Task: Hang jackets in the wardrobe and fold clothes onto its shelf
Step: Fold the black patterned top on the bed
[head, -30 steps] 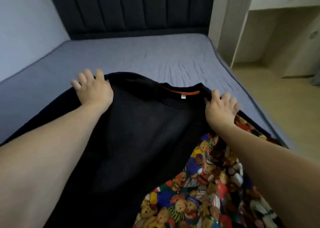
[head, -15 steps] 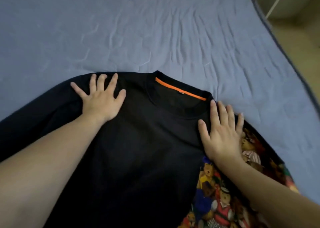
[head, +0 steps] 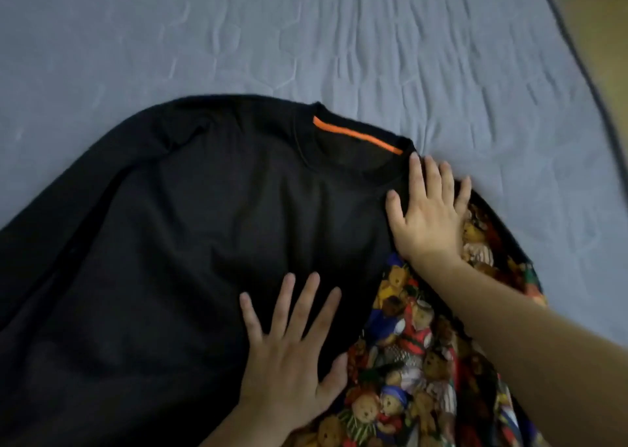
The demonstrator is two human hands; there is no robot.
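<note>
A black sweatshirt (head: 190,242) lies spread flat on a bed (head: 373,55), its round neckline pointing toward the far side and an orange strip (head: 355,134) running along the inside of the collar. Its right side is a panel of teddy-bear print fabric (head: 418,344) in many colours, which runs from the shoulder down to the lower edge of the view. The bed is covered by a grey-blue sheet with shallow wrinkles, most of them beyond the collar and to the right. At the upper right corner the dark edge of the mattress gives way to a strip of tan floor (head: 605,21). The left hand (head: 289,372) lies palm down on the black chest area, fingers straight and fanned apart, the thumb touching the seam where the print begins. The right hand (head: 428,215) lies palm down on the right shoulder just beside the collar, fingers straight and slightly apart, its little-finger side over the printed panel. Neither hand grips the cloth. The left sleeve and the hem run out of the frame at left and bottom, and the right forearm covers part of the printed panel.
</note>
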